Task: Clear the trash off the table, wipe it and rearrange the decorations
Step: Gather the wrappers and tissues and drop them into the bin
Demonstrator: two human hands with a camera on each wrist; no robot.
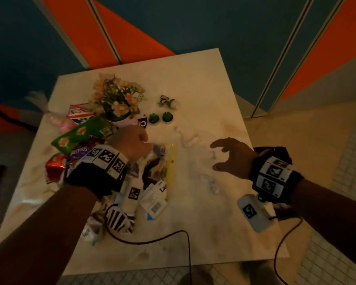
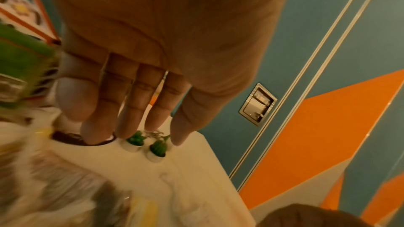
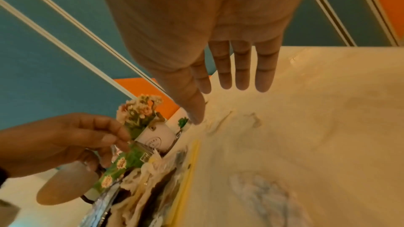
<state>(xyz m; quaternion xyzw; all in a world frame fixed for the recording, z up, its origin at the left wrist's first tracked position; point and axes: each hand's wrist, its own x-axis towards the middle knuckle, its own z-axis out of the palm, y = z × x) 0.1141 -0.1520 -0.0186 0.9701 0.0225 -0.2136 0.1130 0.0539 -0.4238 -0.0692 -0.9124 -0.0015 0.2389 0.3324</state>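
Observation:
A heap of trash covers the left half of the white marble table (image 1: pixel 214 227): a green chip bag (image 1: pixel 80 133), a purple bag (image 1: pixel 80 150), a red wrapper (image 1: pixel 55 163), a clear bag with a yellow strip (image 1: pixel 169 161) and white barcode wrappers (image 1: pixel 155 200). My left hand (image 1: pixel 132 140) hovers over the heap beside the green chip bag (image 3: pixel 124 163), fingers (image 2: pixel 131 118) relaxed and holding nothing. Spread wide, my right hand (image 1: pixel 230 155) floats above bare tabletop, palm down and empty (image 3: pixel 218 75). Decorations stand behind: a flower pot (image 1: pixel 117 99), two small cacti (image 1: pixel 154 118) (image 2: pixel 158 148) and a small figurine (image 1: pixel 165 100).
Crumpled clear film (image 1: pixel 187 136) lies between my hands, another scrap (image 1: pixel 210 182) nearer me. A red-and-white carton (image 1: pixel 78 112) sits left of the flowers. Black cables (image 1: pixel 162 239) trail over the near edge. Teal and orange wall panels (image 1: pixel 132 38) stand close behind the table.

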